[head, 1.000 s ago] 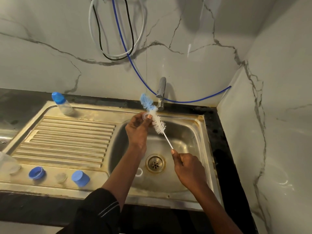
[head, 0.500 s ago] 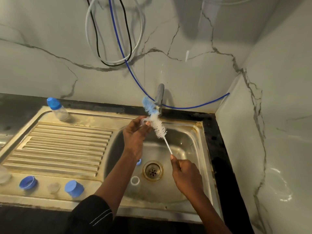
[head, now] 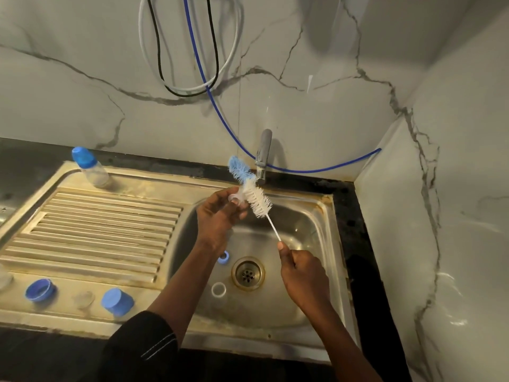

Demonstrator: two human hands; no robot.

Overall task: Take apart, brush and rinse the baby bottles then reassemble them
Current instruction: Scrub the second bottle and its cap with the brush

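Note:
Over the steel sink basin (head: 308, 238), my left hand (head: 219, 216) pinches a small clear teat (head: 236, 197). The blue-and-white bottle brush (head: 249, 188) is pushed through it, blue tip up near the tap. My right hand (head: 301, 274) grips the brush's thin wire handle low down. A capped baby bottle (head: 89, 168) stands at the back left of the draining board. On the front ledge lie a blue ring (head: 40, 290), a clear teat (head: 83, 299) and a blue cap (head: 117, 301). In the basin lie a blue ring (head: 223, 257) and a clear bottle's white rim (head: 219, 289).
The tap (head: 263, 158) stands behind the basin, just right of the brush tip. The drain (head: 248, 273) sits mid-basin. Cables and a blue hose (head: 209, 86) hang on the marble wall. A marble side wall (head: 454, 216) closes off the right. A clear item (head: 4, 279) is at the left edge.
Both hands and the brush keep nearly the same pose, the brush shifting slightly through the teat. The camera's aim has drifted, so the scene sits a little differently in the frame.

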